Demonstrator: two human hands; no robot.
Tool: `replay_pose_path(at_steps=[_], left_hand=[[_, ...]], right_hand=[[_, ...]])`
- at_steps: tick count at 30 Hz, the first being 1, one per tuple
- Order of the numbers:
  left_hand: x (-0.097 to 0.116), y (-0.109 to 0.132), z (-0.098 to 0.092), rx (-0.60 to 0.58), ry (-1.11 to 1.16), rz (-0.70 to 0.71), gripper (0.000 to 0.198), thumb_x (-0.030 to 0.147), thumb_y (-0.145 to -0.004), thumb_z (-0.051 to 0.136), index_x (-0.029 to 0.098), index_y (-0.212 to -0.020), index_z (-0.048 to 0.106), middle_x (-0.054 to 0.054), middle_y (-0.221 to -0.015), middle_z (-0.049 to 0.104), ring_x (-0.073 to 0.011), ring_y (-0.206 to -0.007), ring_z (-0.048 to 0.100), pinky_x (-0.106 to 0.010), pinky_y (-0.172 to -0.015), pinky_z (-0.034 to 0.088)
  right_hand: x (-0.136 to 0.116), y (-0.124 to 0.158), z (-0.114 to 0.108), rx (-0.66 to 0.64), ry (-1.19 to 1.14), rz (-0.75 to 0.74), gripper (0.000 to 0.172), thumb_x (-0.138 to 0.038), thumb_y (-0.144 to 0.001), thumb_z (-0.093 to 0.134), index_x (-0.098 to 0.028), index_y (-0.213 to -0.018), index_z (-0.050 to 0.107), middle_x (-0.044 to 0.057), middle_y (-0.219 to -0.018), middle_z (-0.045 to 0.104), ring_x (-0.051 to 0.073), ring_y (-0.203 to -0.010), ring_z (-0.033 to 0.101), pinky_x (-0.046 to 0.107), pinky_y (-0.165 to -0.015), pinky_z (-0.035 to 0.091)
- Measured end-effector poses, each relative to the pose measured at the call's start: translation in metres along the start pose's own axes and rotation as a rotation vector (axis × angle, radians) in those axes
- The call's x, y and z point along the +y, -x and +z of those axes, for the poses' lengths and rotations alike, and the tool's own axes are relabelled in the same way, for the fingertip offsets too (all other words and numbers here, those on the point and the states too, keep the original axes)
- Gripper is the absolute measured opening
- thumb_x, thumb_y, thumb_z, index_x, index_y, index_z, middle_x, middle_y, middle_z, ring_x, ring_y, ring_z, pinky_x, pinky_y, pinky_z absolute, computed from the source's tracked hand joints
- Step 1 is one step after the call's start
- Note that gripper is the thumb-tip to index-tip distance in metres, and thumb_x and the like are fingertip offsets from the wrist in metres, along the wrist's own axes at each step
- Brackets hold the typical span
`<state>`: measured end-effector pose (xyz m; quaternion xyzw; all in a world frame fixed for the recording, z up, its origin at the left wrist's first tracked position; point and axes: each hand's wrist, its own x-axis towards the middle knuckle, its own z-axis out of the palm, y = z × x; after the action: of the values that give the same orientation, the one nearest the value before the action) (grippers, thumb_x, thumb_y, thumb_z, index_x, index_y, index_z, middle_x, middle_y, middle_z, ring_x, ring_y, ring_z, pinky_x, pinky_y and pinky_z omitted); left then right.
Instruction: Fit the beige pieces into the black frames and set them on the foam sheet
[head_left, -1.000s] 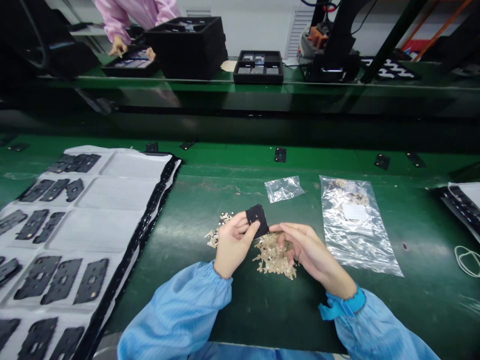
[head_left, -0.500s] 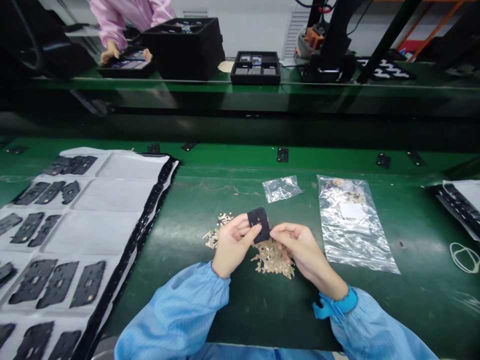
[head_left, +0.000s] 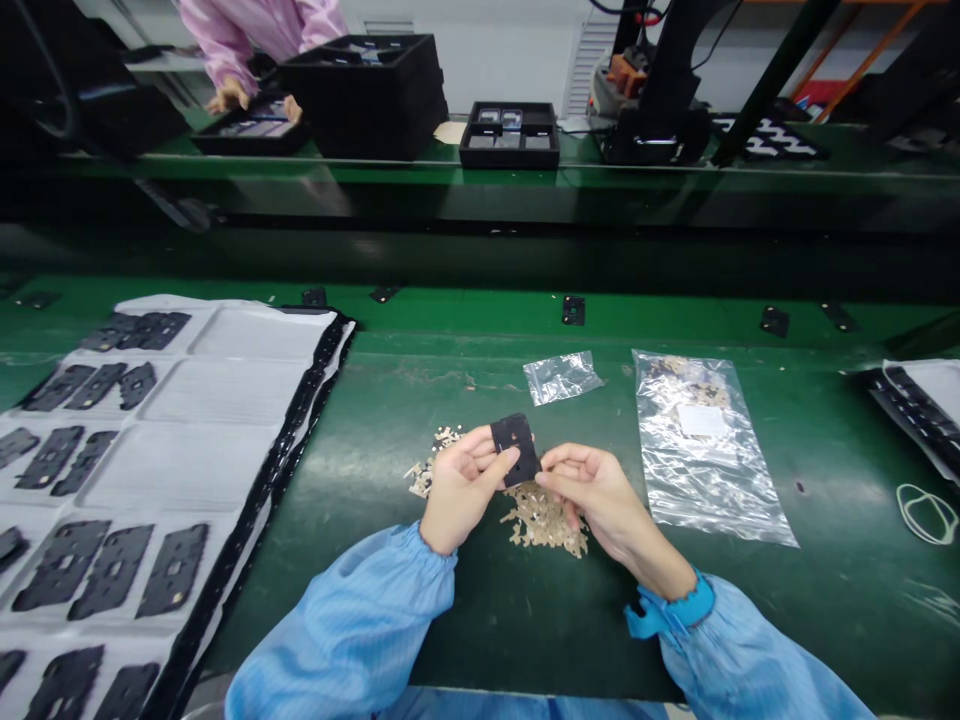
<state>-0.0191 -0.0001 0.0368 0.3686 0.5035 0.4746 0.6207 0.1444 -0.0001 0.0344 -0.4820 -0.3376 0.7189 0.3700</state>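
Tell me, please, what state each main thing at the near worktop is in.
Left hand: closed on the black plate
Black plate: held up, tilted
Right hand: pinched together at the plate's edge
Tan pieces: heaped, loose
Large bag: flat, pieces inside
Small bag: wrinkled
White tray: holding dark plates

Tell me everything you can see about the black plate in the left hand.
The black plate is thin, flat and roughly rectangular, matte and plastic-looking, with small openings; finer details are too small to make out. It is held tilted, a broad face towards the camera, above the far edge of the pile of tan pieces. The left hand grips its left side, thumb across the face. The right hand's fingertips are at its lower right corner; whether they touch it is unclear.
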Motion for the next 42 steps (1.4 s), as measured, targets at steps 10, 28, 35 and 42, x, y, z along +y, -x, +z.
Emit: replay_pose_path(at_steps=[10,28,35,42], left_hand=[[0.000,0.001,-0.001,-0.031,0.007,0.005,0.036,0.029,-0.075,0.068,0.015,-0.108,0.061,-0.011,-0.102,0.071,-0.0191,-0.081,0.069,-0.018,-0.053,0.054],[-0.004,0.005,0.006,-0.073,0.268,-0.072,0.037,0.024,-0.076,0.068,0.015,-0.110,0.059,-0.013,-0.109,0.068,-0.0243,-0.090,0.067,-0.029,-0.065,0.059],[-0.007,0.001,0.009,-0.030,0.346,0.022,0.022,0.020,-0.078,0.066,0.016,-0.098,0.060,-0.005,-0.095,0.069,-0.0188,-0.092,0.065,-0.030,-0.079,0.054],[-0.013,0.002,0.011,-0.039,0.278,0.080,0.013,0.023,-0.079,0.065,0.017,-0.091,0.063,-0.005,-0.100,0.064,-0.0194,-0.102,0.058,-0.034,-0.093,0.044]], right_hand=[[-0.007,0.002,-0.001,-0.021,-0.018,0.030,0.021,-0.033,-0.069,0.075,-0.015,-0.074,0.067,-0.005,-0.049,0.052,0.004,-0.035,0.040,0.014,-0.029,0.034],[-0.008,0.001,0.000,-0.179,-0.361,0.279,0.013,-0.021,-0.065,0.076,-0.018,-0.074,0.068,-0.002,-0.058,0.048,0.004,-0.045,0.036,0.013,-0.031,0.015],[-0.008,0.003,-0.001,-0.202,-0.316,0.081,0.017,-0.030,-0.078,0.068,-0.019,-0.092,0.065,0.002,-0.081,0.057,0.009,-0.064,0.055,0.012,-0.041,0.043],[0.000,0.001,0.004,-0.042,-0.129,-0.177,0.023,-0.028,-0.072,0.073,-0.017,-0.089,0.060,0.001,-0.076,0.063,0.016,-0.072,0.064,0.026,-0.056,0.058]])
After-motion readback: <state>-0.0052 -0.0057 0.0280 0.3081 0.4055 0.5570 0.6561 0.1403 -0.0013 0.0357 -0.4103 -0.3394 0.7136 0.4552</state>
